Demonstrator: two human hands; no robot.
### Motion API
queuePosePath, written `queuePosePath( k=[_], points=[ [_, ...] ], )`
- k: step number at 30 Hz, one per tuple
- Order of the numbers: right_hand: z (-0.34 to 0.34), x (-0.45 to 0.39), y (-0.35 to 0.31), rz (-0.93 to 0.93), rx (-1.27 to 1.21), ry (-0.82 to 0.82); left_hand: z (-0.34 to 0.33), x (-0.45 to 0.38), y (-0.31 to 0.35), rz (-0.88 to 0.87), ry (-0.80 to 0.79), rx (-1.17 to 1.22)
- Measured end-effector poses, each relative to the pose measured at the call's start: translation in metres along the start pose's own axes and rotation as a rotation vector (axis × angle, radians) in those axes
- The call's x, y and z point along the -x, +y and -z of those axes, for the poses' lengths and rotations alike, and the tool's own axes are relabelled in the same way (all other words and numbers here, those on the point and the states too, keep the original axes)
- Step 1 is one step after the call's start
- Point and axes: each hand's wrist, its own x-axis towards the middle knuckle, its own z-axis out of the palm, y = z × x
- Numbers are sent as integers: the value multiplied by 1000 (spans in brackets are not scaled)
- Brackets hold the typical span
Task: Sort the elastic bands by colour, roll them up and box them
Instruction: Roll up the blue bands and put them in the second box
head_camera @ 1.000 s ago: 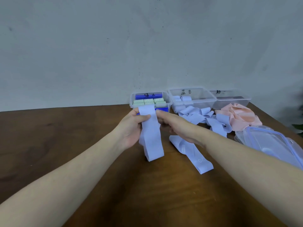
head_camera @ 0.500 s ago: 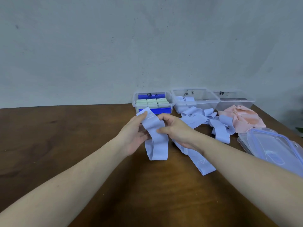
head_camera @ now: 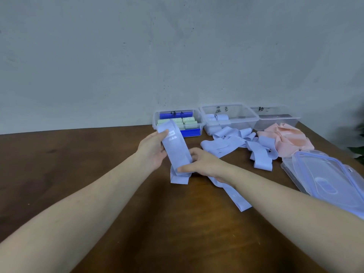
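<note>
so this is the blue stage of the sort, and one blue band (head_camera: 176, 148) is in hand about to get rolled, as far as i can judge. left hand (head_camera: 152, 152) has its thumb pinched over the top end of the band, just by the white printed label, fingers behind it. right hand (head_camera: 204, 166) is curled round the lower part, thumb across the front, and the tail end folds down onto the table (head_camera: 98, 174) under that hand. the band itself is held up at a slant just in front of the green box (head_camera: 178, 123), which already has green rolls packed in it, so green looks done. the blue box (head_camera: 228, 118) next to it has only a couple of rolls, and there's a messy blue pile (head_camera: 236, 140) lying loose in front of it, plus one more flat band (head_camera: 233, 194) on the table under the right forearm. pink pile (head_camera: 285, 140) sits untouched in front of the pink box (head_camera: 275, 117), which looks empty but i can't be sure. lids (head_camera: 331, 182) are stacked off to the right. next move, i'd say: get the band flat and straight, start a tight turn at one end, and keep the edges lined up so it doesn't go cone shaped. it's stretchy and floppy, so a loose grip probably lets it spring open before it reaches the blue box.
</note>
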Motion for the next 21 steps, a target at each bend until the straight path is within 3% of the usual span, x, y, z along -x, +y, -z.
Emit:
queuePosePath(
  k=[8, 12, 16, 19, 21],
  points=[
    [-6, -21, 0, 130, 183, 173, 6, -28, 1, -4, 85, -76],
    [-8, -30, -6, 154, 102, 163, 12, -41, 0, 55, 83, -114],
    [-5, -27, -13, 18, -140, 0, 16, -56, -3, 112, 112, -191],
    [0, -28, -9, -9, -125, -168, 20, -65, -1, 160, 121, -246],
    [1, -28, -7, -25, -27, -177, 21, -71, -2, 211, 130, -298]
  ],
)
